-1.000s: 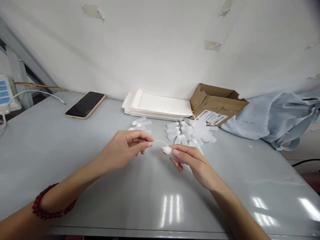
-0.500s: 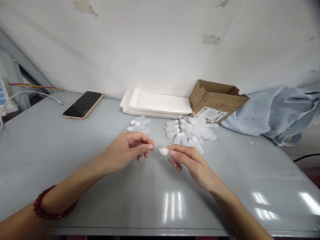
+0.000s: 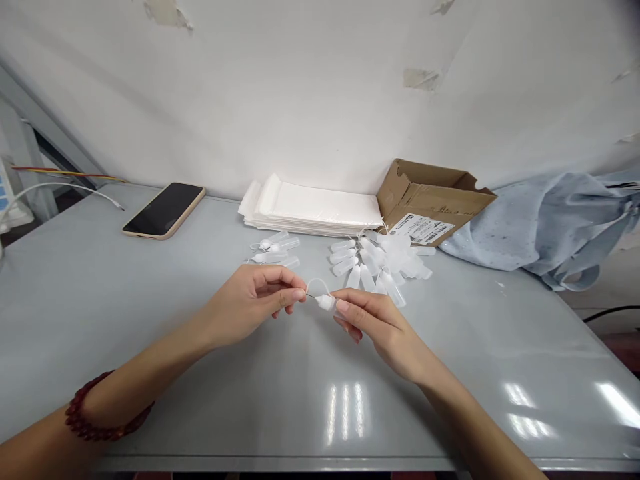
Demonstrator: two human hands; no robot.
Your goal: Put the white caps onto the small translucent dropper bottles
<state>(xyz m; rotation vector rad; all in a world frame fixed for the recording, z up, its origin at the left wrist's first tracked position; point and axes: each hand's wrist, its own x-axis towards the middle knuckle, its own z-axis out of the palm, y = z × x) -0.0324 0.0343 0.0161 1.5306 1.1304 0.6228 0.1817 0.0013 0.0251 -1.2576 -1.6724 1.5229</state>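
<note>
A small translucent needle-tip squeeze bottle [image 3: 326, 303] is tilted above the table, its thin metal needle pointing left. My right hand [image 3: 383, 321] is closed round the bottle's body, which the fingers partly cover. The thumb and index finger of my left hand [image 3: 267, 293] pinch the needle's far end, where the looped white strap [image 3: 318, 281] of the cap also ends. The cap itself is hidden by those fingertips. Beyond my left hand lies a small group of similar bottles [image 3: 277, 245]. Past my right hand is a larger pile of them [image 3: 373, 257].
White envelopes [image 3: 320, 203] are stacked against the wall, beside an open cardboard box [image 3: 435, 203]. At the back left lies a phone [image 3: 165, 210] near a white cable [image 3: 95, 189]. Pale blue fabric [image 3: 520, 220] covers the right rear corner of the grey table [image 3: 240, 407].
Both hands keep the same hold on the bottle and its needle end. The whole view has shifted very slightly; nothing else has visibly moved.
</note>
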